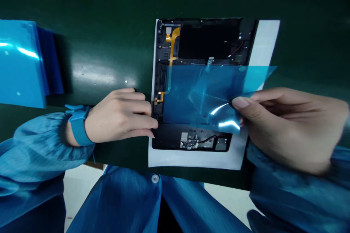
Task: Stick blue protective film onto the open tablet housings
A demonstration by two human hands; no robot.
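Note:
An opened tablet (213, 40) lies with its inner parts showing: a black battery area, an orange flex cable (173, 43) and a small circuit board (188, 142). Across its middle spreads a translucent blue film (197, 91). My right hand (290, 123) pinches the film's right side between thumb and forefinger, and the film bends with bright glints there. My left hand (123, 116) is curled at the tablet's left edge, its thumb and forefinger closed at the rim. A white sheet (197, 159) lies under the tablet.
A stack of blue films (19, 69) lies at the left on the dark green table (104, 51). A tiny white speck (126, 81) is on the table beyond my left hand. A blue wrist strap (79, 125) circles my left wrist. The table's near edge runs before my lap.

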